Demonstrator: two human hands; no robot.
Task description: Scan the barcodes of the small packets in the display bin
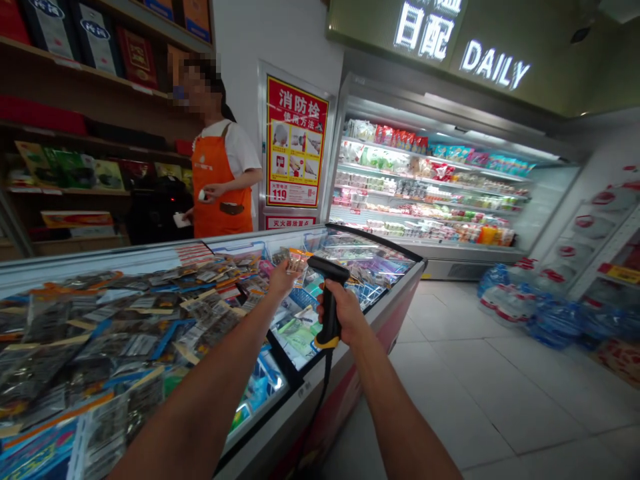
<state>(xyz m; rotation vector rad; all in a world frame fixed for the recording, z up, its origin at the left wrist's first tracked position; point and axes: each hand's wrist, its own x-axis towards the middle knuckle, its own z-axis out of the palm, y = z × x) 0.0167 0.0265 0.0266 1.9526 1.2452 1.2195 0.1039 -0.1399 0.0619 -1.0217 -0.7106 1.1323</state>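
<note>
The fingers of the left hand (283, 279) pinch 1 packet (299, 259) near the scanner (330, 317) grasped in the right hand (346, 311), whether scanned I cannot tell, with many loose packets (135, 320) heaped over the freezer (400, 293)

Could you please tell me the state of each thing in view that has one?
Packet, held up
Left hand, pinching the packet
Barcode scanner, held upright
Right hand, gripping the scanner
DAILY sign, lit
Refrigerated display case, lit and stocked
Display freezer, strewn with loose packets
</note>
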